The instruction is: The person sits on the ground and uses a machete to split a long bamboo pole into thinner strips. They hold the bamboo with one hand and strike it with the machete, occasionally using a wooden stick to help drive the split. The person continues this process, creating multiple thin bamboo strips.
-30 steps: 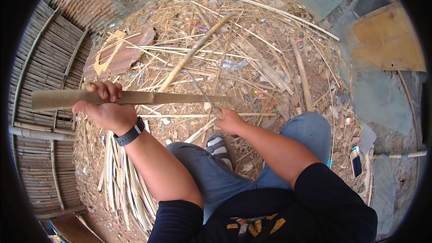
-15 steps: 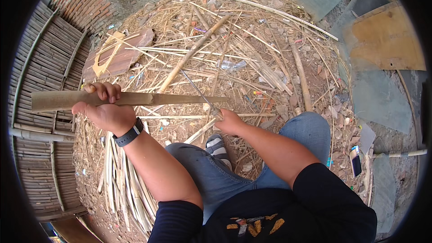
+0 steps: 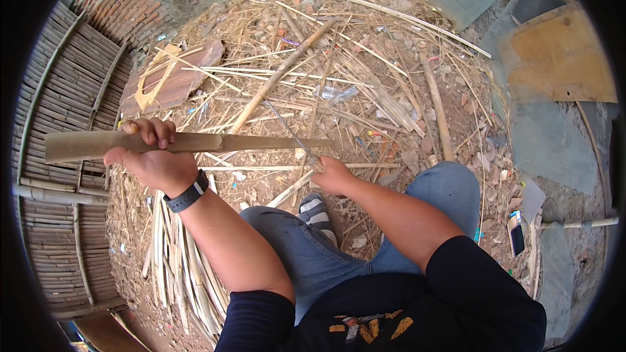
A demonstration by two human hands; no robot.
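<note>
My left hand [image 3: 156, 156] wraps round a split bamboo piece [image 3: 195, 142], thumb below and fingers over its top. The piece lies almost level across the view, wide at the left and tapering to a point at the right. Around the handle of a long knife [image 3: 285, 122] my right hand [image 3: 331, 175] is closed. Its blade, seen nearly edge-on as a thin grey line, slants up to the left and crosses the bamboo near its narrow end. Whether the edge touches the bamboo I cannot tell. Most of the handle is hidden in my fist.
Pale bamboo strips [image 3: 189, 274] are heaped by my left leg. A thick bamboo pole [image 3: 287, 72] lies ahead among straw and rubble. Another pole [image 3: 437, 111] points toward my right knee. A phone [image 3: 516, 238] lies at the right. A bamboo slat wall [image 3: 62, 117] stands left.
The bamboo's narrow tip and the knife blade have shifted very slightly to the right. Both hands keep their grips in almost the same place.
</note>
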